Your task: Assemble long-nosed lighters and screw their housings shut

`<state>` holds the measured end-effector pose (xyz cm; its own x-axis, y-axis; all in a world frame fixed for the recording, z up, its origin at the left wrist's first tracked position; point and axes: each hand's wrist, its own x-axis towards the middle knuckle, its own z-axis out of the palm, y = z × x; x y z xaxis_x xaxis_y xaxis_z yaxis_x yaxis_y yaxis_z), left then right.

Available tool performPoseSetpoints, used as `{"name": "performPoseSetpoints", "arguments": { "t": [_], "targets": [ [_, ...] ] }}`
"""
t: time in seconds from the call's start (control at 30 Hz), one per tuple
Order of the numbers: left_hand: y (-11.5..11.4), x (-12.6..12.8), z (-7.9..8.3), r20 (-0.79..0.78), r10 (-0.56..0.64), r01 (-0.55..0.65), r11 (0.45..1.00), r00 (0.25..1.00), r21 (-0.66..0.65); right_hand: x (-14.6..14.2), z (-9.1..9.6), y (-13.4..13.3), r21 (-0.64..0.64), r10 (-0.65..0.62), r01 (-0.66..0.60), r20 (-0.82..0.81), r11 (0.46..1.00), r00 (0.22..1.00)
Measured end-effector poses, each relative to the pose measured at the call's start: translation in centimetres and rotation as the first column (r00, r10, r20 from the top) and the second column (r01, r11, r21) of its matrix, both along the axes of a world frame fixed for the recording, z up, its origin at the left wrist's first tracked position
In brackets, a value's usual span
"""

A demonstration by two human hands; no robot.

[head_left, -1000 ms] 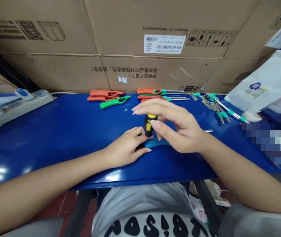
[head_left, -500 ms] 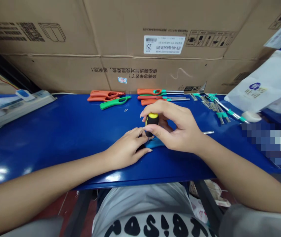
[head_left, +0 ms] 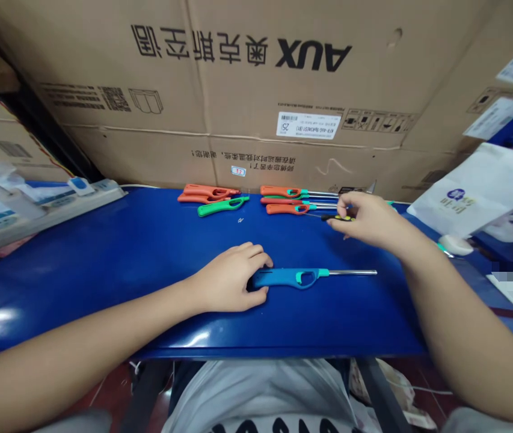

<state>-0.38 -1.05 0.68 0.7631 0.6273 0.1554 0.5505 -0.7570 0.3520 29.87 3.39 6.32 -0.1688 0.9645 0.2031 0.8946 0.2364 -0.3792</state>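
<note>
A blue long-necked lighter (head_left: 283, 277) lies flat on the blue table, its metal tube pointing right. My left hand (head_left: 233, 278) is curled round the handle end, thumb on the near side and fingers on the far side. Farther back and to the right, my right hand (head_left: 368, 219) grips a small black-and-yellow screwdriver (head_left: 335, 218), its thin shaft pointing left. The shaft reaches close to a row of lighters with orange handles (head_left: 283, 209) and metal tubes; whether it touches them I cannot tell.
Orange and green lighter handles (head_left: 222, 207) without tubes lie at the back left. A large cardboard box (head_left: 238, 90) stands behind the table. A power strip (head_left: 76, 207) sits at the left, a white paper bag (head_left: 468, 192) at the right. A tiny pale piece (head_left: 240, 220) lies mid-table.
My right hand has moved away from the blue lighter to the back right, with the screwdriver turned from upright to lying flat. My left hand stays at the handle. The view has tilted upward.
</note>
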Motion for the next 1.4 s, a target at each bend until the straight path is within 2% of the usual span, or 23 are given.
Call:
{"name": "performPoseSetpoints", "arguments": {
  "t": [0.07, 0.1, 0.17, 0.23, 0.3, 0.4, 0.47, 0.5, 0.6, 0.73, 0.83, 0.93, 1.03, 1.1, 1.2, 1.4],
  "targets": [
    [0.2, -0.1, 0.0, -0.001, 0.008, -0.008, 1.000, 1.000, 0.009, 1.5, -0.5, 0.5, 0.029, -0.054, 0.048, 0.247, 0.998, 0.967],
    [0.2, -0.1, -0.1, -0.002, 0.012, -0.012, 1.000, 1.000, 0.008, 2.2, -0.6, 0.6, 0.026, -0.072, 0.067, 0.312, 0.997, 0.948],
    [0.3, -0.2, -0.1, -0.005, 0.018, -0.018, 1.000, 1.000, -0.006, 3.6, -0.6, 0.8, -0.018, -0.090, 0.103, 0.356, 0.995, 0.930],
    [0.4, -0.3, -0.1, -0.006, 0.025, -0.026, 0.999, 1.000, -0.024, 4.7, -0.4, 0.9, -0.115, -0.134, 0.188, 0.367, 0.975, 0.920],
    [0.6, -0.6, -0.3, -0.005, 0.042, -0.042, 0.999, 0.999, -0.025, 5.5, -0.4, 0.9, -0.252, -0.178, 0.291, 0.390, 0.923, 0.903],
    [1.1, -0.9, -0.7, 0.018, 0.080, -0.079, 0.997, 0.997, -0.013, 6.1, -0.7, 1.0, -0.455, -0.202, 0.394, 0.414, 0.798, 0.888],
    [1.7, -1.1, -1.0, 0.049, 0.102, -0.100, 0.995, 0.994, -0.028, 6.2, -1.1, 1.0, -0.518, -0.209, 0.413, 0.408, 0.749, 0.889],
    [1.9, -1.2, -1.1, 0.061, 0.110, -0.108, 0.993, 0.992, -0.038, 6.2, -1.2, 1.0, -0.522, -0.212, 0.417, 0.406, 0.744, 0.889],
    [2.8, -1.6, -1.1, 0.073, 0.140, -0.136, 0.989, 0.987, -0.062, 6.2, -1.2, 1.0, -0.472, -0.208, 0.411, 0.424, 0.779, 0.881],
    [4.0, -2.1, -0.6, 0.095, 0.174, -0.161, 0.978, 0.980, -0.131, 5.9, -0.6, 1.0, -0.340, -0.195, 0.373, 0.456, 0.863, 0.868],
    [5.3, -2.1, -0.2, 0.155, 0.254, -0.232, 0.962, 0.955, -0.145, 4.8, -0.3, 1.1, -0.172, -0.244, 0.348, 0.440, 0.922, 0.864],
    [7.0, -1.4, 0.5, 0.194, 0.315, -0.298, 0.948, 0.929, -0.112, 2.9, -0.3, 0.9, 0.091, -0.356, 0.345, 0.262, 0.934, 0.897],
    [8.8, 0.0, 1.6, 0.189, 0.312, -0.323, 0.946, 0.931, 0.030, 0.9, -0.8, 0.6, 0.249, -0.350, 0.322, 0.074, 0.913, 0.934],
    [10.1, 1.3, 2.4, 0.152, 0.319, -0.335, 0.938, 0.935, 0.092, -0.1, -1.3, 0.6, 0.275, -0.300, 0.275, 0.054, 0.921, 0.952],
    [12.3, 3.3, 3.0, 0.102, 0.320, -0.333, 0.928, 0.942, 0.165, -1.0, -2.2, 0.6, 0.229, -0.219, 0.193, 0.094, 0.954, 0.971],
    [16.1, 6.2, 1.6, 0.045, 0.386, -0.387, 0.899, 0.921, 0.207, -1.5, -3.6, 0.8, 0.078, -0.041, 0.026, 0.200, 0.997, 0.979]
  ]
}}
